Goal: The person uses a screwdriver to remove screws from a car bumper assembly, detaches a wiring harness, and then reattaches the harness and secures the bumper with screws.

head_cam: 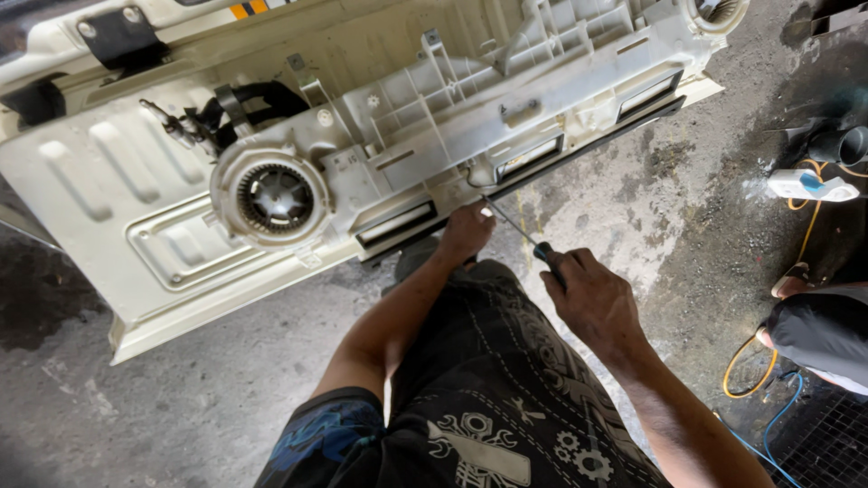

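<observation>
While your right hand point(592, 298) closes around the dark handle of a screwdriver point(520, 233), its shaft slants up-left to the near edge of the cream plastic housing point(470, 108); your left hand point(466, 230) (fingers curled; I cannot tell around what) rests against that edge just beside the tip. Left of both sits a round fan opening point(274, 197); a white power strip point(807, 186) lies far right on the concrete floor point(181, 398).

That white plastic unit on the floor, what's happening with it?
A person crouches over the white appliance housing on the concrete floor. Their right hand grips a screwdriver, its tip at the housing's lower edge. Their left hand rests beside the shaft, near the tip. A round fan sits exposed to the left.
</observation>
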